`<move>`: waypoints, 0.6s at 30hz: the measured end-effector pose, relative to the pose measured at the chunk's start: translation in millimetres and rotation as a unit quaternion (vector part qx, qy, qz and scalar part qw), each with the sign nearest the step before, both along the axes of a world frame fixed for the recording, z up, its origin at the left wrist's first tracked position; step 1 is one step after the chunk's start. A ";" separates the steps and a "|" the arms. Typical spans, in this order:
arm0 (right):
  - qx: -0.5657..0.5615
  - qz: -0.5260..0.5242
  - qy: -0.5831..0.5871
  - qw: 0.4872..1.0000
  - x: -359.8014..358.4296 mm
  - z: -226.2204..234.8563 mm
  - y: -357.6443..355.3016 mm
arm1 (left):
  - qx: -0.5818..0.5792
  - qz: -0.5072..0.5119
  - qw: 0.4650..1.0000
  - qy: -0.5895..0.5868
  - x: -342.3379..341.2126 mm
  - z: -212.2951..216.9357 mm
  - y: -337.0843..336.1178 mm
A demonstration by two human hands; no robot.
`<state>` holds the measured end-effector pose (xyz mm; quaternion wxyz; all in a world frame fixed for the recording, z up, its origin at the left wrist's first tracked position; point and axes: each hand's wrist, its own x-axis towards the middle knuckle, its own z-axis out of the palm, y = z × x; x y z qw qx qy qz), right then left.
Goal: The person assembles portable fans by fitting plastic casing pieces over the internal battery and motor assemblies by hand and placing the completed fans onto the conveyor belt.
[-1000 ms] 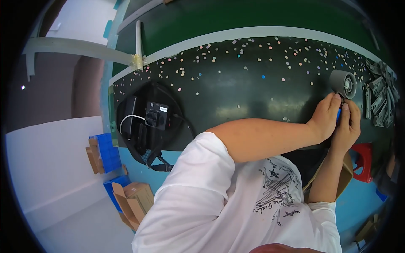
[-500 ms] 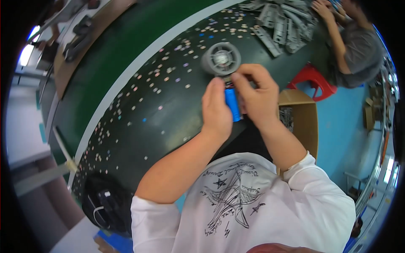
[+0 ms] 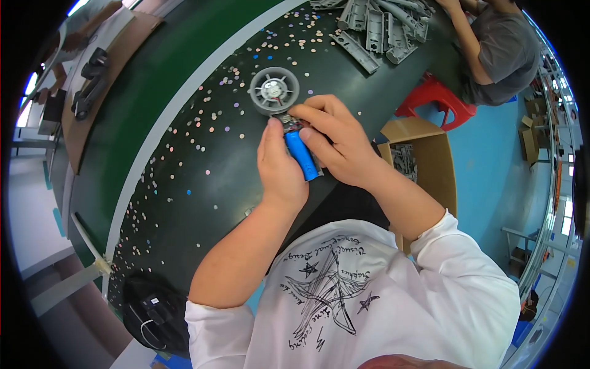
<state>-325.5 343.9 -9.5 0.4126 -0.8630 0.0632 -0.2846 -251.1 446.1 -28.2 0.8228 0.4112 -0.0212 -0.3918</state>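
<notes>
- Fingers of the right hand (image 3: 335,144) curl down over the top end of a blue cylindrical battery cell (image 3: 301,155), pinching it together with a small circuit part at its tip, too small to make out.
- Fingers of the left hand (image 3: 279,166) close narrowly around the cell's left side, thumb pointing up along it.
- Both hands meet just above the near edge of the dark desk (image 3: 203,160); the bare forearms angle in from the lower edge, elbows spread, out of white short sleeves.
- Just beyond the fingertips lies a round grey fan housing (image 3: 274,90), flat on the desk, close to the cell's upper end.
- Small round stickers in pale colours (image 3: 184,132) speckle the desk all around.
- Grey plastic mouldings (image 3: 375,27) lie heaped at the far end, beside another person's arm (image 3: 470,43).
- An open brown cardboard box (image 3: 424,160) with grey parts stands to the right, near a red stool (image 3: 433,98).
- A black bag (image 3: 153,310) sits at the lower left.
</notes>
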 end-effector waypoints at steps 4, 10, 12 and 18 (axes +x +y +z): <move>0.196 0.044 0.006 0.980 -3.6 -5.2 -2.4 | -0.036 -0.052 0.998 -0.009 4.2 1.5 3.6; 0.060 0.019 -0.031 0.998 -15.6 -5.3 -8.4 | -0.038 -0.051 0.998 -0.017 3.4 9.2 1.8; 0.035 0.021 -0.016 0.999 -18.1 -4.4 -3.9 | -0.035 -0.050 0.998 -0.018 4.4 8.8 3.0; 0.002 0.031 -0.051 0.998 -16.4 -4.3 3.5 | -0.030 -0.033 0.998 -0.036 3.4 4.4 0.6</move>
